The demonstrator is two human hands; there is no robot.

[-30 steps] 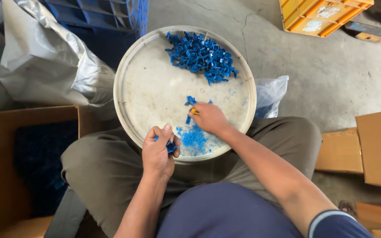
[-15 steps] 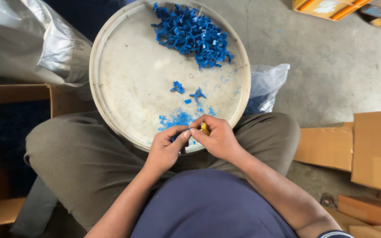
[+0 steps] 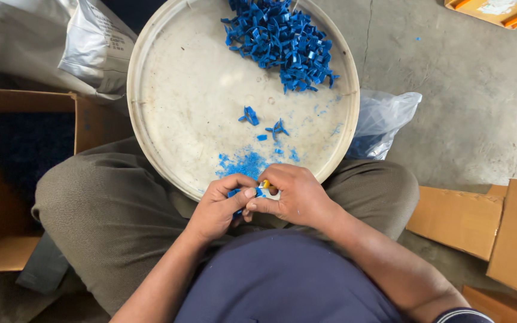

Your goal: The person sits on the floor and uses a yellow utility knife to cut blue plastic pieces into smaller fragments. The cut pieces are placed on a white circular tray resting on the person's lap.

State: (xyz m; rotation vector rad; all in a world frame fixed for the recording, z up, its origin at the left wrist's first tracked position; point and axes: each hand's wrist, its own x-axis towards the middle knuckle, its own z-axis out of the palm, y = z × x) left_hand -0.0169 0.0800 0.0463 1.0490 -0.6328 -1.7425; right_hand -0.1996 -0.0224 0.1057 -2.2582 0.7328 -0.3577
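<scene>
A round white tray (image 3: 151, 90) rests on my lap. A heap of small blue plastic pieces (image 3: 282, 42) lies at its far side, and two loose blue pieces (image 3: 264, 122) sit near the middle above a patch of blue shavings (image 3: 243, 162). At the tray's near rim my left hand (image 3: 219, 206) pinches a small blue plastic piece (image 3: 234, 193). My right hand (image 3: 294, 194) touches it and grips a small tool with a yellow handle (image 3: 265, 184) against that piece.
An open cardboard box (image 3: 7, 239) with dark blue contents stands at my left. Silver bags (image 3: 49, 48) lie at the upper left, a clear plastic bag (image 3: 384, 119) right of the tray. Flat cardboard (image 3: 486, 221) lies at the right, an orange crate (image 3: 498, 9) at the top right.
My right hand has come back from the tray's middle to its near rim and met my left hand at the blue piece. The view has shifted down toward my lap.
</scene>
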